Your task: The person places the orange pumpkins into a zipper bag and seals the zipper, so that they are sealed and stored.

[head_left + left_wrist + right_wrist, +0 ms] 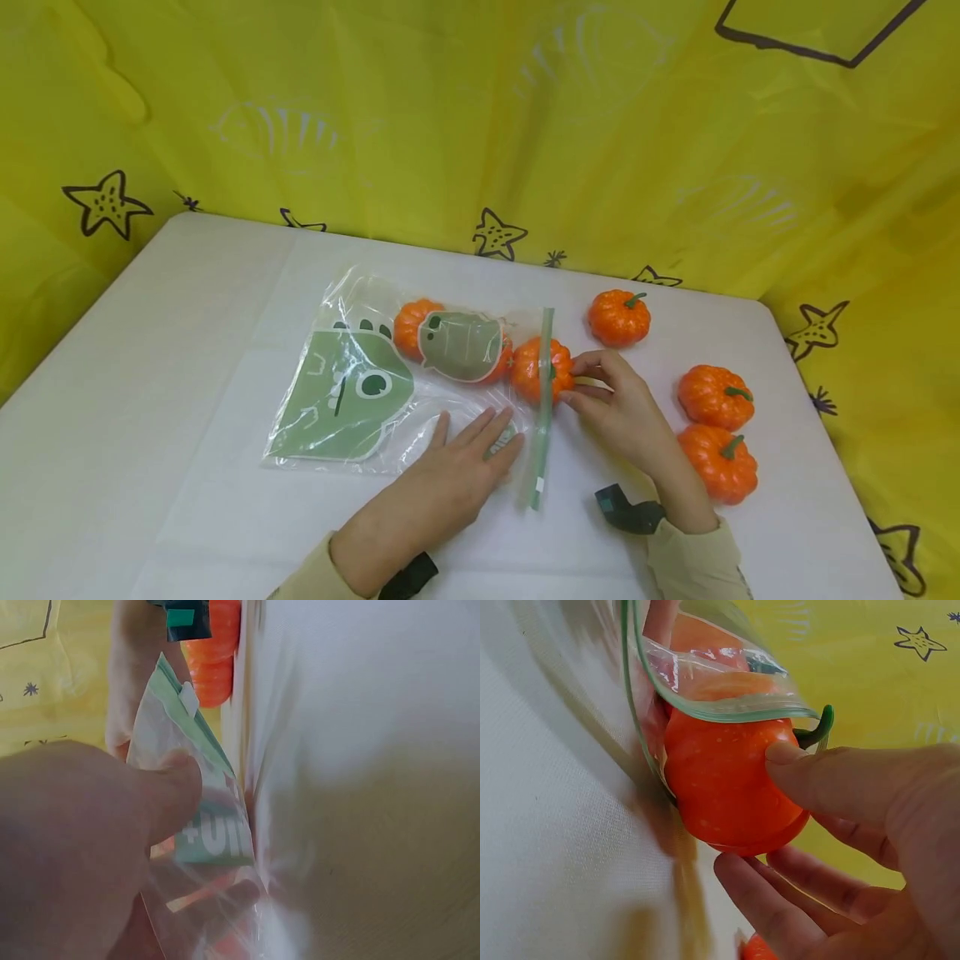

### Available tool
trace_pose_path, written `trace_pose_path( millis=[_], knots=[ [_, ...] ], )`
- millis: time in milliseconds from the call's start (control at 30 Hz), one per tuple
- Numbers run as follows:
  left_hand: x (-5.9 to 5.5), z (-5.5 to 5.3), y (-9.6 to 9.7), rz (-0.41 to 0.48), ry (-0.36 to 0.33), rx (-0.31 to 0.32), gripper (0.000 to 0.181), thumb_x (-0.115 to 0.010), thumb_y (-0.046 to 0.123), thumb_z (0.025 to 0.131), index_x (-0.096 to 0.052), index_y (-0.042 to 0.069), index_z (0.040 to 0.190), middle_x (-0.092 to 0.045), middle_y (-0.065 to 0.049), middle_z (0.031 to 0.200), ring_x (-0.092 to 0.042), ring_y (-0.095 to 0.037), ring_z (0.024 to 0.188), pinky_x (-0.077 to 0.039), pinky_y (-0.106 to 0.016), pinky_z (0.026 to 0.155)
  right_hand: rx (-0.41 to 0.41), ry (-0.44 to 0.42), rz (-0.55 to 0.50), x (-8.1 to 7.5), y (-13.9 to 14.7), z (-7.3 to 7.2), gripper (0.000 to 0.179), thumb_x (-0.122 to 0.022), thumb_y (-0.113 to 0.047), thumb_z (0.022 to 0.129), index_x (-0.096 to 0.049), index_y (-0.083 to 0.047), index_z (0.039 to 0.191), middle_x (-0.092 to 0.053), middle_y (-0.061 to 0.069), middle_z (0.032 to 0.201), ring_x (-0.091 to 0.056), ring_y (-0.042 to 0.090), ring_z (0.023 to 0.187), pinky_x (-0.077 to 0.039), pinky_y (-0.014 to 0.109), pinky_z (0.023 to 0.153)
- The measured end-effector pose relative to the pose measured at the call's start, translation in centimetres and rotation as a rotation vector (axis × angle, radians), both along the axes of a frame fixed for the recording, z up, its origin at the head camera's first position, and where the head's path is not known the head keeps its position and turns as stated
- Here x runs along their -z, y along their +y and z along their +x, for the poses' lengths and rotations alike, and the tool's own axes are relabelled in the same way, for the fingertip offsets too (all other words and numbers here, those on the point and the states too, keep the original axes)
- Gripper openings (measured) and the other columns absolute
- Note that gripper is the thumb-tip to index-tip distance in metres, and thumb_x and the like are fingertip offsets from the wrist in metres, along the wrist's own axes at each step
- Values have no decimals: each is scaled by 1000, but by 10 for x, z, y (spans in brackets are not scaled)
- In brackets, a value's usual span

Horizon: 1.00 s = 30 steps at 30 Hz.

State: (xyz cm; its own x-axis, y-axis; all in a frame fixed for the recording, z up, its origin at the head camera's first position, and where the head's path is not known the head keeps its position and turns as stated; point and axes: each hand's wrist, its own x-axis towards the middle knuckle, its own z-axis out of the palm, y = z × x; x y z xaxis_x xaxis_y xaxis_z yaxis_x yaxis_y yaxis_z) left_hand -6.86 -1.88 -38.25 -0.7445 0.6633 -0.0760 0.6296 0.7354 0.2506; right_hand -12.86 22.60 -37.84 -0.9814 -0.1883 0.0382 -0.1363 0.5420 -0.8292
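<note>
A clear zip bag (pixel 450 408) printed with a green dinosaur lies flat, its green-edged mouth to the right. My left hand (pixel 450 475) rests on its near part with fingers spread and fairly straight; in the left wrist view the thumb (pixel 176 787) touches the film beside green lettering. My right hand (pixel 618 404) holds a small orange pumpkin (pixel 727 784) at the mouth, thumb on one side and fingertips at its base. The pumpkin is partly inside, with its green stem by the zip edge (pixel 735 716). Deeper in the bag sit a pumpkin (pixel 412 329) and another mostly hidden behind the print.
On the white table (pixel 202 400), one pumpkin (pixel 618 318) stands at the back right. Two more, a rear one (pixel 715 397) and a front one (pixel 718 463), stand close together right of my right hand. A yellow patterned cloth (pixel 420 125) hangs behind the table.
</note>
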Motion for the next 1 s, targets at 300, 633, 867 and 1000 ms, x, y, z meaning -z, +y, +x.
trace_pose_path(
  millis=[300, 633, 867, 1000],
  knots=[
    [-3, 2, 2, 32, -20, 29, 49, -47, 16, 102, -43, 20, 151, -32, -5, 162, -31, -23, 150, -38, -62, 109, 54, 3, 31, 1, -5, 0, 34, -74, -4, 86, -52, 2, 112, -58, 16, 116, -62, 33, 116, -54, 35, 93],
    [-3, 3, 1, 46, 0, 47, 48, -48, 19, 103, -43, 20, 150, -34, -6, 161, -33, -25, 149, -39, -61, 108, 39, -52, 79, 1, -8, 1, 34, -73, -8, 88, -53, -2, 114, -59, 13, 116, -61, 32, 117, -55, 38, 93],
    [-5, 2, 3, 47, -47, 66, 50, -47, 29, 104, -39, 22, 152, -29, -2, 163, -31, -22, 150, -37, -59, 111, 26, -103, 75, -2, -3, 0, 40, -72, -9, 89, -48, -2, 121, -57, 15, 129, -59, 35, 123, -52, 43, 98],
    [-7, 4, 3, 45, 8, 77, 50, -50, 31, 103, -41, 23, 151, -34, -2, 161, -35, -21, 148, -41, -57, 109, 33, -66, 48, -2, -3, 0, 44, -71, -6, 89, -47, -1, 126, -57, 16, 132, -59, 34, 123, -51, 40, 97]
  ],
)
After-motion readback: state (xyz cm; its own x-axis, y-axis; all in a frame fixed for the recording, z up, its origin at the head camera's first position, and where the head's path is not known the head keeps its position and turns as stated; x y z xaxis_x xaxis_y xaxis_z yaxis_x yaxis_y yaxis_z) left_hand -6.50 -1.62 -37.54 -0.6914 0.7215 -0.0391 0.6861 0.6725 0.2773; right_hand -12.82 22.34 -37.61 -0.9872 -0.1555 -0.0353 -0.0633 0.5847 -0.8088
